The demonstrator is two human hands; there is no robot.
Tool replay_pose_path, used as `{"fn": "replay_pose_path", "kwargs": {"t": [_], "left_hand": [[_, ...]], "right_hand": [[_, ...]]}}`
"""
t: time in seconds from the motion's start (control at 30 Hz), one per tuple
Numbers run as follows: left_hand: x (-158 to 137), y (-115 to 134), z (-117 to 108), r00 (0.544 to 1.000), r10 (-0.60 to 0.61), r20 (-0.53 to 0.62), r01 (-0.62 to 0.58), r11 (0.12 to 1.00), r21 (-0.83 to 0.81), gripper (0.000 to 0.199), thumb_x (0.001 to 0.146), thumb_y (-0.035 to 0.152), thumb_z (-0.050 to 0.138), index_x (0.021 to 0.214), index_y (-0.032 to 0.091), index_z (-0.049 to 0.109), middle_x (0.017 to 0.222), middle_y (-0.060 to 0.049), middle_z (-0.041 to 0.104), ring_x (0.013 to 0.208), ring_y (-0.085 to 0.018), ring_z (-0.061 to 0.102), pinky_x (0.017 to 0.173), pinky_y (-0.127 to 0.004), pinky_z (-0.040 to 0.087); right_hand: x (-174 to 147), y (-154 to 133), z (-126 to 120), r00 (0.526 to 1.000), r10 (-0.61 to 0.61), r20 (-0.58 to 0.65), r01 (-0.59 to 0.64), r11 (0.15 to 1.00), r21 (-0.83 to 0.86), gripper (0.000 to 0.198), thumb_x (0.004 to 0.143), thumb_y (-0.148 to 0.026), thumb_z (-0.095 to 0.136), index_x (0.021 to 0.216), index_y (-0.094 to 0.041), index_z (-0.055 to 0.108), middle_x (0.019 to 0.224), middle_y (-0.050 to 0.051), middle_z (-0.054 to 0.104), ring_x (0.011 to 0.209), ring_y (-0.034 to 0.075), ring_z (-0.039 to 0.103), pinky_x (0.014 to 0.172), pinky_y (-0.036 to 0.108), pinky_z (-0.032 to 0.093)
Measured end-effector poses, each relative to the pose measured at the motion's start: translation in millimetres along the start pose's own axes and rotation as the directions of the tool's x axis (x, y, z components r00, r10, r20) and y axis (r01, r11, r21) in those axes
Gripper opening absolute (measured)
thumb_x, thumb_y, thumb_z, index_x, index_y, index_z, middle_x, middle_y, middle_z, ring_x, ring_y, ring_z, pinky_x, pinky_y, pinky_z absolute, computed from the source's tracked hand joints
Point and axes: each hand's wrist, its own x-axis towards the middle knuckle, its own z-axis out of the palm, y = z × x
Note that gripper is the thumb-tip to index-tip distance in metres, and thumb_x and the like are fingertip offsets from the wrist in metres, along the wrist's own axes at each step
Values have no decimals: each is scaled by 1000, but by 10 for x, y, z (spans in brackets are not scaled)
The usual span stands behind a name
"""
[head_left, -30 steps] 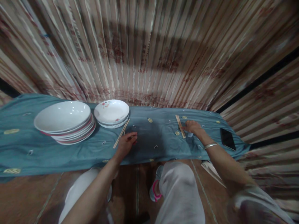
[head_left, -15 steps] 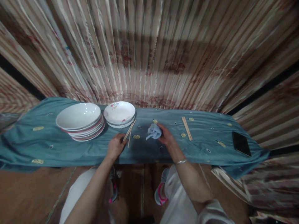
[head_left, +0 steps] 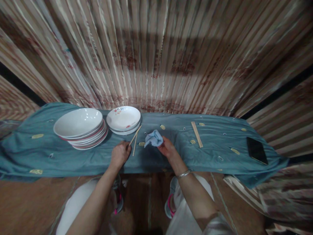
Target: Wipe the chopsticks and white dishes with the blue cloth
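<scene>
My left hand (head_left: 120, 153) is closed around the near end of a wooden chopstick (head_left: 135, 135), which slants up and away from my fingers. Another chopstick (head_left: 134, 147) lies on the cloth just right of it, crossing close to its far part. In my right hand (head_left: 167, 147) is a crumpled light blue cloth (head_left: 154, 139), gripped at its right side and held over the table to the right of the chopsticks. Several more chopsticks (head_left: 197, 134) lie together in a bundle farther right, apart from both hands.
Stacked bowls (head_left: 79, 125) stand at the left, and beside them a stack of flower-patterned plates (head_left: 124, 119). A black phone (head_left: 256, 150) lies near the right end. Teal cloth (head_left: 176, 160) covers the narrow table, with a pleated curtain (head_left: 151, 58) behind it.
My right hand has moved left with the blue cloth, closer to the chopsticks by my left hand. My left hand keeps its grip with little movement. The view has shifted slightly.
</scene>
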Motion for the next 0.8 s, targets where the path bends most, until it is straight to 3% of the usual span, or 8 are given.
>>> {"fn": "replay_pose_path", "kwargs": {"t": [0.13, 0.27, 0.47, 0.57, 0.63, 0.73, 0.8], "left_hand": [[-4, -31, 10, 1000, 21, 4, -21, 1000, -5, 32, 90, 28, 43, 97, 19, 73, 92, -10, 69, 79, -21, 65, 70, -26, 43], [-25, -72, 35, 999, 27, -27, -30, 992, -120, 32, 88, 29, 45, 95, 21, 74, 88, -9, 70, 78, -21, 65, 70, -26, 43], [-61, -39, 1, 991, -43, -124, -19, 886, -463, 25, 78, 32, 53, 82, 23, 76, 75, -5, 68, 71, -19, 62, 69, -28, 44], [-69, 72, -32, 978, -175, -113, 35, 671, -741, 22, 70, 35, 63, 76, 20, 76, 67, -3, 66, 62, -17, 58, 62, -27, 44], [-86, 193, -32, 966, -257, 4, 125, 456, -881, 27, 64, 41, 70, 77, 18, 75, 63, -2, 65, 57, -15, 56, 54, -26, 43], [-129, 426, 8, 943, -241, 230, 271, 152, -950, 39, 55, 45, 78, 79, 15, 74, 63, -3, 68, 57, -16, 61, 53, -26, 46], [-155, 582, 50, 935, -178, 307, 317, 29, -948, 41, 51, 44, 81, 79, 15, 73, 63, -3, 68, 56, -15, 62, 53, -25, 46]], "right_hand": [[-48, -118, 36, 983, 166, -81, -159, 984, 86, 16, 81, -10, 56, 68, -17, 62, 61, -1, 66, 55, 10, 62, 57, 18, 55], [-107, -372, 74, 986, 83, -143, -48, 971, 233, 21, 88, -13, 47, 87, -19, 67, 69, -2, 72, 71, 11, 69, 74, 22, 57], [-172, -420, 72, 989, 38, -145, -14, 986, 164, 19, 89, -24, 51, 96, -21, 69, 76, 0, 74, 80, 15, 70, 80, 29, 57], [-169, -396, 66, 984, -13, -178, 45, 983, 179, 20, 91, -25, 49, 91, -21, 68, 76, 0, 74, 80, 13, 70, 82, 26, 56], [-156, -384, 74, 978, -45, -205, 82, 981, 177, 22, 91, -27, 47, 89, -22, 68, 78, 0, 74, 81, 13, 70, 83, 26, 56], [-142, -339, 132, 975, -34, -218, 75, 980, 183, 22, 91, -28, 46, 88, -21, 67, 81, 1, 74, 86, 15, 70, 84, 30, 56], [-151, -293, 209, 975, 2, -223, 45, 978, 206, 22, 90, -27, 45, 89, -21, 66, 81, 1, 73, 90, 16, 69, 85, 31, 56]]}}
